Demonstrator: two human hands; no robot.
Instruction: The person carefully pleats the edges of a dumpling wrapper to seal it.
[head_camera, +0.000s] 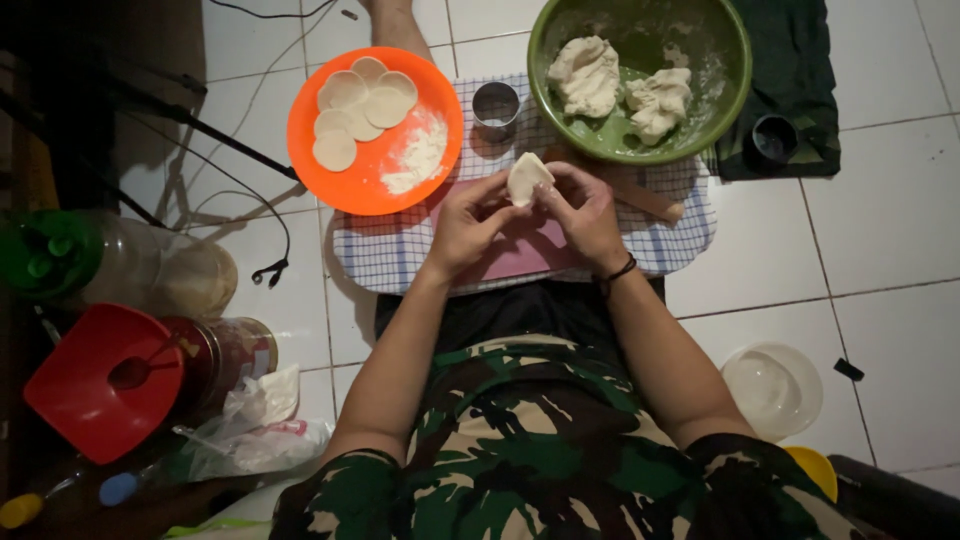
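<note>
Left hand: the left hand (465, 225) is curled nearly closed, its fingertips pinching the left edge of a small piece of dough (526, 178).
Right hand: the right hand (590, 215), a dark band at its wrist, is likewise curled, thumb and fingers pressing the right edge of the same piece.
Dough piece: it is pale, folded and small, held between both hands above a checked cloth (385, 255) spread on the tiled floor (880, 200), just in front of the green bowl (735, 70).
Handling: it looks soft, light and a little sticky; it would likely dent or tear under a hard squeeze. The rim seems the best place to hold it, with light fingertip pressure.
Orange plate: the orange plate (340, 175) lies left of the hands, carrying several flat dough rounds (355, 100) and a heap of flour (418, 160).
Green bowl: it holds two lumps of dough (585, 75).
Metal ring: a round metal cutter (496, 108) stands between plate and bowl.
Rolling pin: a wooden rolling pin (650, 200) lies on the cloth, partly behind the right hand.
Off to the sides: a red tub (70, 420) with a spoon in it, and a clear lid (772, 388).
</note>
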